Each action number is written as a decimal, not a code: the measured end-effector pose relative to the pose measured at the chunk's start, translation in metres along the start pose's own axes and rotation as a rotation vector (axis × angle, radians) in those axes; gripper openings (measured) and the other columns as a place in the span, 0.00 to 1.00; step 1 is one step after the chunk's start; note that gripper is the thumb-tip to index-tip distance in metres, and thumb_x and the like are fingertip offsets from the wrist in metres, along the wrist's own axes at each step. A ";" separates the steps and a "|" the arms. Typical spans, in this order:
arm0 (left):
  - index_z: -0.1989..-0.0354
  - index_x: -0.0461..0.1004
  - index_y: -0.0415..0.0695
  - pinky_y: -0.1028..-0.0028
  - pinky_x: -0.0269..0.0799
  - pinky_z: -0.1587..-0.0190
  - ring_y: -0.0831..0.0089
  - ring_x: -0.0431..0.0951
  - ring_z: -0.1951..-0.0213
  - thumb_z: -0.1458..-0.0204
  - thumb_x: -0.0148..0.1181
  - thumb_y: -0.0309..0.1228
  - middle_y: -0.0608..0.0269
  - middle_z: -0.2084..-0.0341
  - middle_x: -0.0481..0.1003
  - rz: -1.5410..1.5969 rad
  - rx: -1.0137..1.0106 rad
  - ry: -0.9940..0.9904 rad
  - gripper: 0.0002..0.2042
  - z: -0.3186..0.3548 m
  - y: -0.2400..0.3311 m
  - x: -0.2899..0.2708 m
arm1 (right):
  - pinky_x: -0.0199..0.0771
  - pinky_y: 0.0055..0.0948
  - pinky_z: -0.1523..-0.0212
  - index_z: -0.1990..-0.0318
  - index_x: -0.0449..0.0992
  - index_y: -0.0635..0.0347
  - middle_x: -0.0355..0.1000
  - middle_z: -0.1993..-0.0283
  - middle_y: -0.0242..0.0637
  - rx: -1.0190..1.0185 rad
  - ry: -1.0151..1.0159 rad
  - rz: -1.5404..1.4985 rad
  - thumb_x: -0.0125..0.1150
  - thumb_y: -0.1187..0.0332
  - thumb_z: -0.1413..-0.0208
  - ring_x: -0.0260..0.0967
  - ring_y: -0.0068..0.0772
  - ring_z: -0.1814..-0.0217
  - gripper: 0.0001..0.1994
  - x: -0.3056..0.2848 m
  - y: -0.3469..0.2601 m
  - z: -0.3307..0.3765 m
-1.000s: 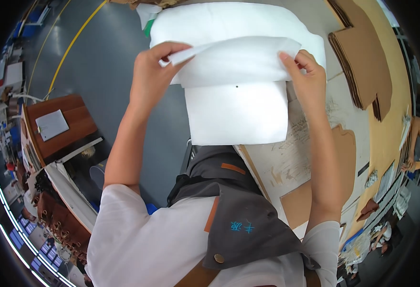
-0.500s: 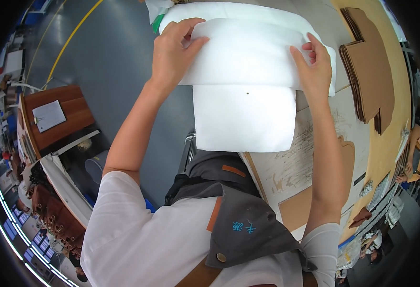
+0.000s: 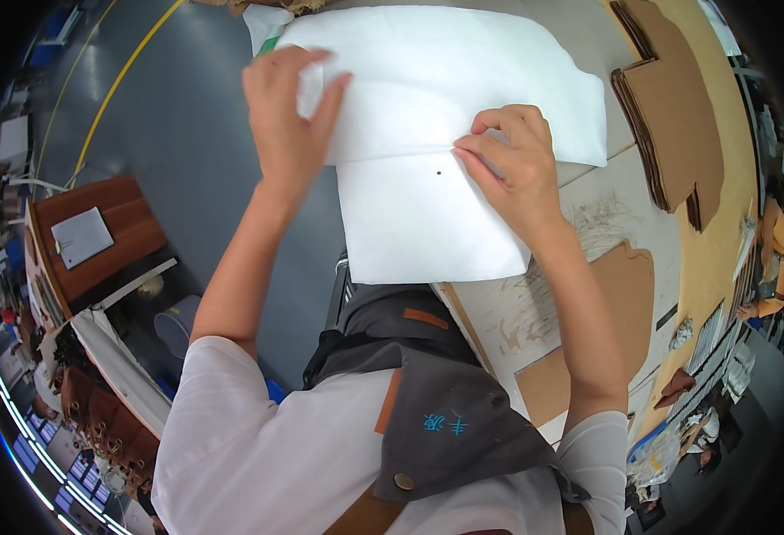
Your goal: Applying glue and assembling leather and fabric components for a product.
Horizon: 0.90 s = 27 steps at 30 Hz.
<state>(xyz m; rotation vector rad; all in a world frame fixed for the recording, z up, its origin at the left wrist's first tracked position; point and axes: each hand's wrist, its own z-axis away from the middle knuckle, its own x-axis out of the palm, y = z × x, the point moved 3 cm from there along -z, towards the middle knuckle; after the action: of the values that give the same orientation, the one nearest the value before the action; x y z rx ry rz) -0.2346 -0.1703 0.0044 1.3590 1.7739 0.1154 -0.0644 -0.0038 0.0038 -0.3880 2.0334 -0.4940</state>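
Pale and scuffed, the worktable (image 3: 588,259) carries a white sheet of soft padding (image 3: 437,116) that lies folded at its near-left corner, the lower flap overhanging the edge toward the person's apron. Left hand (image 3: 287,116) rests on the sheet's left end, fingers (image 3: 321,102) loosely spread and flat on top, gripping nothing. Right hand (image 3: 510,165) presses on the fold line, fingertips curled down beside a small dark dot. Brown cardboard cutouts (image 3: 668,116) lie stacked toward the far-right edge.
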 end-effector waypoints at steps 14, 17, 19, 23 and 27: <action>0.58 0.77 0.48 0.67 0.58 0.57 0.65 0.66 0.58 0.64 0.67 0.25 0.65 0.62 0.69 -0.024 0.338 -0.316 0.19 0.038 0.064 0.032 | 0.63 0.35 0.53 0.57 0.76 0.56 0.68 0.57 0.33 0.027 0.010 0.094 0.65 0.78 0.63 0.63 0.39 0.54 0.20 -0.004 0.002 -0.012; 0.56 0.77 0.51 0.68 0.58 0.58 0.67 0.66 0.60 0.62 0.67 0.22 0.67 0.61 0.69 -0.078 0.276 -0.272 0.20 0.040 0.064 0.033 | 0.66 0.34 0.56 0.56 0.77 0.56 0.68 0.57 0.33 0.056 0.044 0.154 0.64 0.80 0.65 0.62 0.38 0.55 0.22 -0.005 0.006 -0.008; 0.56 0.77 0.51 0.68 0.58 0.58 0.67 0.66 0.60 0.63 0.66 0.21 0.66 0.61 0.69 -0.092 0.247 -0.275 0.21 0.043 0.060 0.030 | 0.66 0.33 0.57 0.56 0.77 0.56 0.67 0.57 0.33 0.080 0.076 0.156 0.64 0.81 0.66 0.63 0.38 0.56 0.23 -0.009 0.011 -0.003; 0.53 0.76 0.52 0.68 0.58 0.57 0.67 0.66 0.60 0.63 0.66 0.21 0.66 0.61 0.69 -0.124 0.232 -0.236 0.23 0.046 0.051 0.019 | 0.67 0.33 0.58 0.57 0.78 0.55 0.67 0.58 0.33 0.137 0.131 0.062 0.63 0.83 0.67 0.64 0.37 0.58 0.23 -0.013 0.018 0.004; 0.52 0.75 0.51 0.68 0.58 0.57 0.67 0.66 0.60 0.62 0.66 0.22 0.65 0.61 0.69 -0.147 0.233 -0.196 0.23 0.042 0.054 0.012 | 0.67 0.32 0.58 0.58 0.78 0.56 0.68 0.59 0.33 0.013 0.041 0.054 0.62 0.83 0.67 0.64 0.36 0.59 0.22 -0.006 0.016 0.000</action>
<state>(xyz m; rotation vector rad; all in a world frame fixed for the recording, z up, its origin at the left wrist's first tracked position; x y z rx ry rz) -0.1664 -0.1564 0.0009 1.3451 1.7522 -0.3033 -0.0626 0.0125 0.0003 -0.3167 2.0739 -0.4856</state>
